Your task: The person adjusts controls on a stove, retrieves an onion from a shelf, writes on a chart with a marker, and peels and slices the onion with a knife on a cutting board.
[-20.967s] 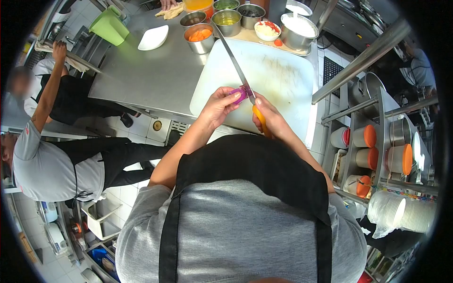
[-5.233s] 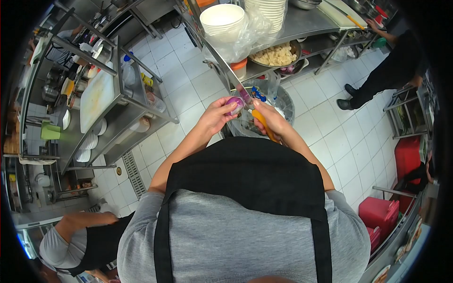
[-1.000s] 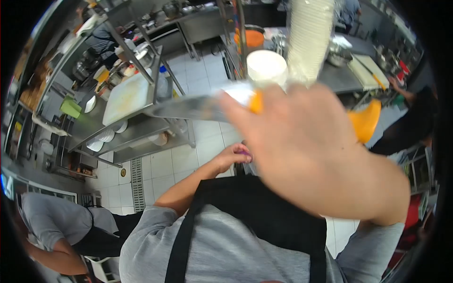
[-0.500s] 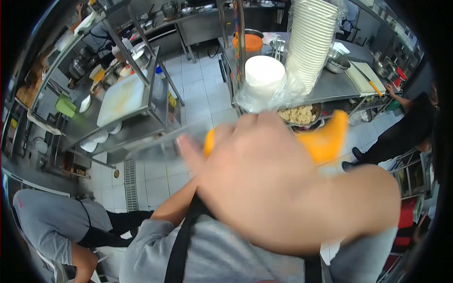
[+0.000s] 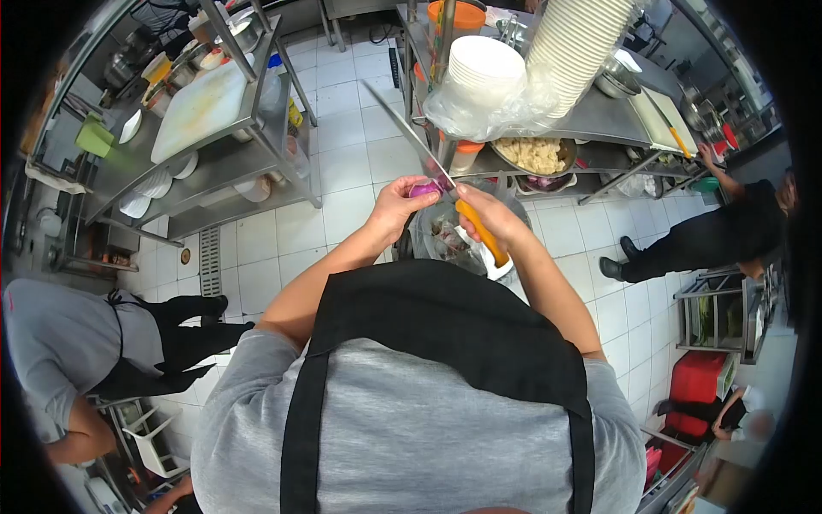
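Note:
My right hand (image 5: 490,214) is closed round the yellow handle of a large kitchen knife (image 5: 402,124), whose blade points up and to the left. Between the fingers of my left hand (image 5: 396,208) is a small purple piece that looks like a red onion (image 5: 423,189). The knife's blade, near its heel, lies against or very close to the onion; exact contact is hard to make out. Both hands are above a bin lined with a plastic bag (image 5: 449,240), which has scraps inside.
A steel table (image 5: 591,116) ahead bears stacked white containers (image 5: 485,73); a pan of pale chopped food (image 5: 535,156) sits on its lower shelf. Left stands a steel rack with a white cutting board (image 5: 201,107). People stand at left (image 5: 77,334) and right (image 5: 685,231).
My right hand, with the knife, has dropped from close before the camera to above the bin. My left hand and the onion have come into view beside the blade.

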The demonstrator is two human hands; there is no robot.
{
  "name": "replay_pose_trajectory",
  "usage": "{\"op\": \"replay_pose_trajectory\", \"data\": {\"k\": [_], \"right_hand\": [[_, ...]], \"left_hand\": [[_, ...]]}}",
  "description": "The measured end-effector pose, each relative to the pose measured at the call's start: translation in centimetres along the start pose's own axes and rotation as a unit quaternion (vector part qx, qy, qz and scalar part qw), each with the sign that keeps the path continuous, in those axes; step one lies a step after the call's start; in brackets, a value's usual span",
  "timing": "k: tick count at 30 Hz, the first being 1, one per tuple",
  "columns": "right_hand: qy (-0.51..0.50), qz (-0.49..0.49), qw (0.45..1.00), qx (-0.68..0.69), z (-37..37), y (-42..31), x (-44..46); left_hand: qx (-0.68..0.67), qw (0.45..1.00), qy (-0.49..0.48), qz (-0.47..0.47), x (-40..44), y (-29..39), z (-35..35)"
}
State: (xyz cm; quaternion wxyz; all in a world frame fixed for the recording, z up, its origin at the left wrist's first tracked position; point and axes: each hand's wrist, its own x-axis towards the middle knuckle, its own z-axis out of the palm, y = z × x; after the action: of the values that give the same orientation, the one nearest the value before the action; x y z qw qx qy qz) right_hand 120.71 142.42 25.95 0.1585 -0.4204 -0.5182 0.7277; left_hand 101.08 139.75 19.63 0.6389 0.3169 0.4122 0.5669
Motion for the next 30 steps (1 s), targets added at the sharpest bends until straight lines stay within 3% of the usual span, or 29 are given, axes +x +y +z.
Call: {"op": "replay_pose_trajectory", "data": {"k": [11,17,20,23,28,30], "right_hand": [[0.031,-0.014,0.998,0.047,0.2,2.5,-0.7],[0.045,0.019,0.995,0.088,0.0,3.6,-1.1],[0.059,0.024,0.992,0.109,0.0,4.5,-1.0],[0.082,0.007,0.992,0.094,0.9,4.7,-0.8],[0.146,0.039,0.984,0.095,0.5,4.9,-0.2],[0.119,0.048,0.988,0.083,-0.1,5.0,-0.3]], "left_hand": [[0.066,0.998,-0.004,-0.024,0.0,-0.9,0.7],[0.023,0.997,-0.026,-0.069,0.4,-1.6,0.6],[-0.048,0.985,-0.058,-0.155,1.0,-1.9,-0.4],[0.047,0.988,-0.034,-0.141,1.2,-3.0,-0.1],[-0.016,0.981,-0.055,-0.187,1.3,-3.2,-0.7],[-0.047,0.977,-0.057,-0.199,1.5,-3.5,-0.7]]}}
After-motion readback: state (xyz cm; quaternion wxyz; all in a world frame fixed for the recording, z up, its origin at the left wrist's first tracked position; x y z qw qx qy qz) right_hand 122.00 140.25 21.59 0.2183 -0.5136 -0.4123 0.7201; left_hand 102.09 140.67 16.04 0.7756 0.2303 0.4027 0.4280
